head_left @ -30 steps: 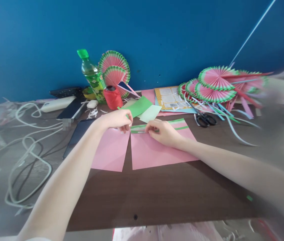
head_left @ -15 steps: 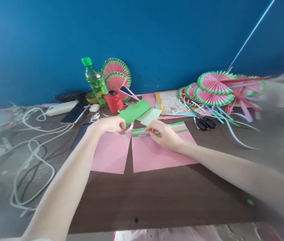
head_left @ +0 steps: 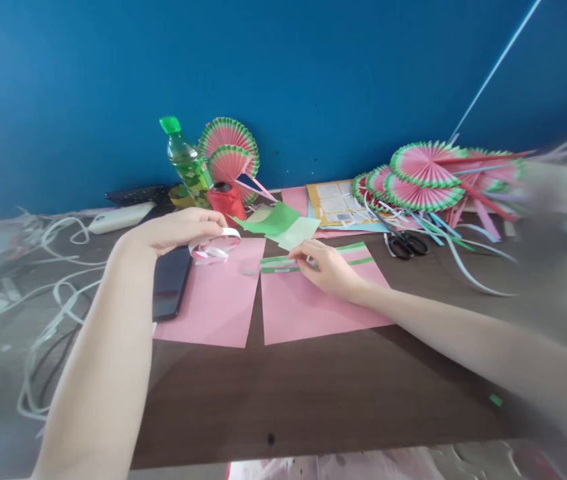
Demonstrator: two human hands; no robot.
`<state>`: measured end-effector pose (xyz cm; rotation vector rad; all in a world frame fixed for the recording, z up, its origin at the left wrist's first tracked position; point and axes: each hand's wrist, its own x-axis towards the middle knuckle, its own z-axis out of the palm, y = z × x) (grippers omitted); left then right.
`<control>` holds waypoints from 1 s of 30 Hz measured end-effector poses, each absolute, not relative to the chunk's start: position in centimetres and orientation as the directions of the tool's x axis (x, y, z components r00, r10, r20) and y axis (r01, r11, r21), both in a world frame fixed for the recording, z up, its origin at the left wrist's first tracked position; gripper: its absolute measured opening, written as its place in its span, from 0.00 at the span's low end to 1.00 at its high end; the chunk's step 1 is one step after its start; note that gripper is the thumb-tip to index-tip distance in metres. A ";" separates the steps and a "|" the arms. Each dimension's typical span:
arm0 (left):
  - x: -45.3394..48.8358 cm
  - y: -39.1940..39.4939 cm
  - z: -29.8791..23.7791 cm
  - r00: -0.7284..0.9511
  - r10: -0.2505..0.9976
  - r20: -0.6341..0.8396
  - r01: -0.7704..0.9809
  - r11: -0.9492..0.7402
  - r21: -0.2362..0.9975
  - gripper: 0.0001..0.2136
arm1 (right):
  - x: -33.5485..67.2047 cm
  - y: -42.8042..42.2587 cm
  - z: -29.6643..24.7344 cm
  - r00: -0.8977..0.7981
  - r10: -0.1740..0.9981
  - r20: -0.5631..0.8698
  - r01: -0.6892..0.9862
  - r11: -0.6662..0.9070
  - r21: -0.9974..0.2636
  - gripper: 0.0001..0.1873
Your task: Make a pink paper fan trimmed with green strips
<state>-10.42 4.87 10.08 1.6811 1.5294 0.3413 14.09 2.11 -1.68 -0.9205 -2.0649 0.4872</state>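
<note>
My left hand [head_left: 183,230] is closed on a roll of white tape [head_left: 232,233], held over the upper left of the left pink paper sheet [head_left: 226,303]. My right hand [head_left: 328,270] rests on the right pink sheet [head_left: 308,310], fingers curled and pressed together at its green-and-white striped top band [head_left: 356,252]. Whatever sits between those fingertips is too small to make out. Just behind the two sheets lie a bright green paper piece [head_left: 282,219] and a pale green one [head_left: 298,233]. A dark phone [head_left: 171,287] lies along the left sheet's left side.
Folded pink-and-green paper fans [head_left: 426,163] are heaped at the back right, near black scissors [head_left: 408,245]. A green-capped bottle [head_left: 183,160], a red container [head_left: 226,200] and another fan [head_left: 231,143] stand against the blue wall. White cables [head_left: 63,293] sprawl at left.
My left hand has drawn back leftward and up with the tape roll, off the green paper, which now lies flatter. More of the left sheet and the dark phone shows. My right hand stays put.
</note>
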 end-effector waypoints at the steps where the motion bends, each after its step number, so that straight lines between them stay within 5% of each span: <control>1: -10.3 4.8 10.1 0.289 0.893 -0.345 0.687 0.058 0.725 0.06 | 14.1 2.1 -1.6 -0.407 0.749 0.523 0.439 0.662 -0.608 0.10; 7: -8.2 4.7 9.3 0.587 0.708 -0.393 0.599 -0.053 0.799 0.08 | 14.2 1.6 -1.2 -0.353 0.754 0.554 0.417 0.657 -0.628 0.08; 13: -5.7 5.1 7.1 0.655 0.697 -0.292 0.550 -0.175 0.817 0.13 | 14.3 1.5 -1.1 -0.299 0.745 0.596 0.370 0.666 -0.648 0.10; 18: -4.4 4.8 6.0 0.693 0.664 -0.281 0.468 -0.117 0.876 0.18 | 14.4 1.6 -1.3 -0.316 0.706 0.633 0.368 0.707 -0.604 0.14; 30: -1.9 4.1 2.9 0.496 0.867 -0.046 0.303 -0.123 0.945 0.12 | 14.4 1.6 -1.2 -0.297 0.717 0.631 0.403 0.693 -0.598 0.20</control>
